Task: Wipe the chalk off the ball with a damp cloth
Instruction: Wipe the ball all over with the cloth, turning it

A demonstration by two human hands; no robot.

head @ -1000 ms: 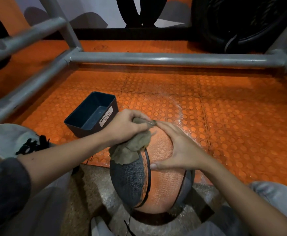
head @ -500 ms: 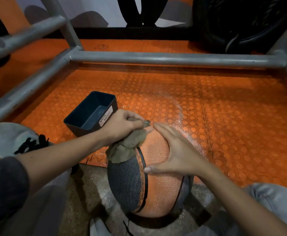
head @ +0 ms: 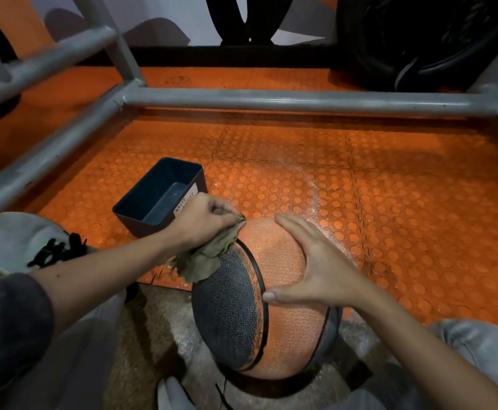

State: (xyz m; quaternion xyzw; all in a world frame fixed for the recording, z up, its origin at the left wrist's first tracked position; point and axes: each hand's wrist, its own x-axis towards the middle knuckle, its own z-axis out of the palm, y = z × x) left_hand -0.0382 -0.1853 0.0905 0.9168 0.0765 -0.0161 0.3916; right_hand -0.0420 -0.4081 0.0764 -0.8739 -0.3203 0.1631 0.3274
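**Your left hand (head: 203, 220) has drawn the cloth (head: 203, 261) leftward over the ball (head: 286, 329)**

Since a second ago your left hand has slid a little to the left and the cloth has gone with it. More of the orange panel now lies bare between your two hands. The left hand pinches the olive cloth, bunched between thumb and curled fingers. It presses the cloth on the far-left shoulder of the ball, where the grey panel meets the black seam.

Your right hand (head: 315, 261) has hardly shifted. It lies flat and spread on the orange panel, fingers straight toward the far side and thumb out near the seam. It steadies the ball rather than gripping it.

The ball sits between your knees at the near edge of the orange studded floor mat (head: 404, 217), partly over rougher grey floor. Just left of your left hand stands a dark bin (head: 153, 199) with a label on its near wall. White chalk dust (head: 315, 187) streaks the mat just beyond the ball, and a grey pipe frame (head: 271, 99) crosses the far side.

You look to be mid-wipe, with a stroke running off the top toward the left. A pale haze on the far part of the orange panel may be chalk or only light; you cannot tell from here.

The next move probably calls for bringing the cloth back onto that panel. You would then roll the ball under your flat right hand to bring up the sides now facing down. Keep that palm firm, since a round ball on the mat's edge could roll off when you push sideways.
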